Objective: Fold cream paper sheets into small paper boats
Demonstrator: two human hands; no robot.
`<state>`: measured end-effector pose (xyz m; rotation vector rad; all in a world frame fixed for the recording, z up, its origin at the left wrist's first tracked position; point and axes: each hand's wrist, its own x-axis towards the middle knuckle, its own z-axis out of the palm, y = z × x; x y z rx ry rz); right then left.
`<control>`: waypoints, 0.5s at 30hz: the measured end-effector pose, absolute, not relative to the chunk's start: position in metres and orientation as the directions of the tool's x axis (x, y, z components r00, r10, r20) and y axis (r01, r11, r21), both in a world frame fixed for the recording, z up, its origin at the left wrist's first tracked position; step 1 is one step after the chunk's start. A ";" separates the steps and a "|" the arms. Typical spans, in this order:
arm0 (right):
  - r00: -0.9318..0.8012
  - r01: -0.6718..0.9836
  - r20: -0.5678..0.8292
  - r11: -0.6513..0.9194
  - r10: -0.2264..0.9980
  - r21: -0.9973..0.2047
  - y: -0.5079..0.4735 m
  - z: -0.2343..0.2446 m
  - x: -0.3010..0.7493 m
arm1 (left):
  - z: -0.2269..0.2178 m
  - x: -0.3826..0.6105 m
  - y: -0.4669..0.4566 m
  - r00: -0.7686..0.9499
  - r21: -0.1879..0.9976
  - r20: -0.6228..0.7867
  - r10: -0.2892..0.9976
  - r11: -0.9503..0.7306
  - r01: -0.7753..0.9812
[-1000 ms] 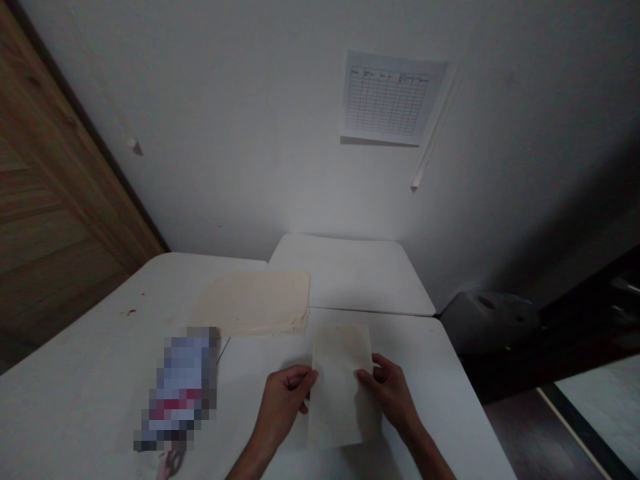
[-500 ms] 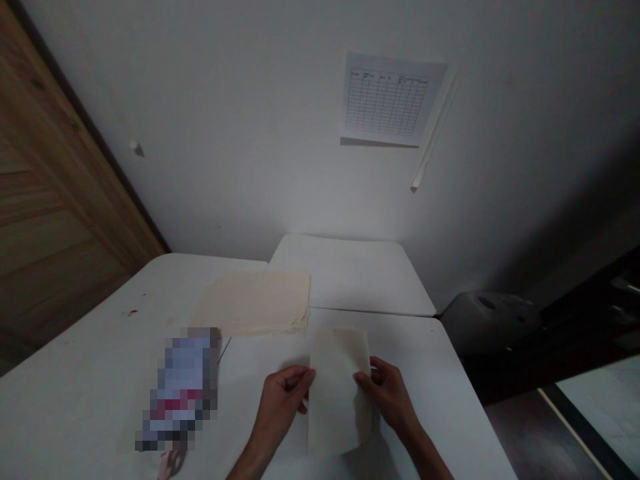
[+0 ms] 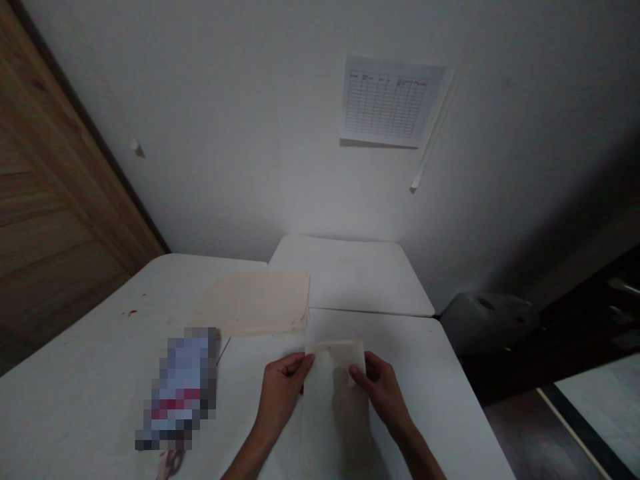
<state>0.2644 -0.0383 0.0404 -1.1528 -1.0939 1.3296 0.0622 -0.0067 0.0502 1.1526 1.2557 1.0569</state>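
Observation:
A pale cream sheet of paper (image 3: pixel 333 413) is held between my two hands over the near part of the white table (image 3: pixel 430 387). My left hand (image 3: pixel 283 387) pinches its left edge near the top, thumb in front. On the opposite edge, my right hand (image 3: pixel 377 380) grips the paper with its thumb across the face. Whether the paper is a single layer or folded I cannot tell. Beyond my left hand lies a stack of cream paper sheets (image 3: pixel 255 303), its edges uneven.
A blurred-out blue and red item (image 3: pixel 183 380) lies left of my hands, with pinkish scissor-like handles (image 3: pixel 173 460) below it. A printed table sheet (image 3: pixel 385 100) hangs on the wall. A wooden door (image 3: pixel 55 180) stands at left, a grey container (image 3: pixel 485 323) at right.
The paper's top edge has come lower and tilted towards me, and more of it extends below. Both hands have shifted slightly up the sheet, still gripping its sides.

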 end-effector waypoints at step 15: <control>0.082 -0.129 -0.088 -0.077 0.993 -0.989 -0.036 0.036 0.266 | 0.054 0.067 -0.013 0.085 0.992 -0.114 0.990 0.109 0.068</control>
